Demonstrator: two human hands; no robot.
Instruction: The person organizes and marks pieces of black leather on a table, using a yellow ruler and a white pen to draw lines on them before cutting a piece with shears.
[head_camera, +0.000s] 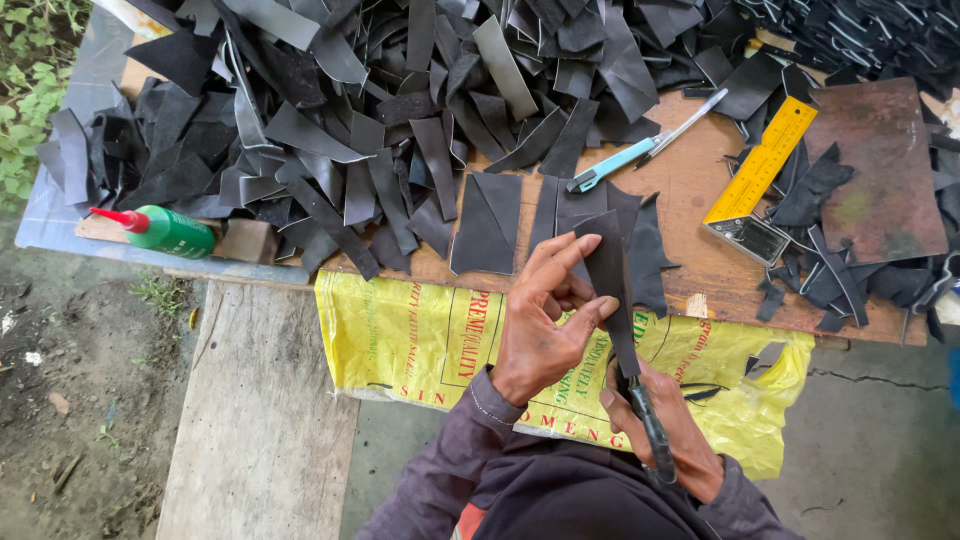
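Observation:
My left hand (548, 318) pinches a long dark strip of black sheet material (610, 275) and holds it upright over the table's front edge. My right hand (668, 425) sits just below it, closed around black scissors (648, 425) whose blades meet the strip's lower end. Both wrists come out of dark purple sleeves. Flat cut pieces of the same black material (487, 222) lie on the wooden table (690, 190) just beyond my hands.
A big heap of black strips (350, 110) covers the table's back and left. A blue utility knife (612, 164), a yellow ruler square (760, 170), a rusty metal plate (880, 170) and a green glue bottle (165, 230) lie around. A yellow printed sack (420, 335) hangs off the front edge.

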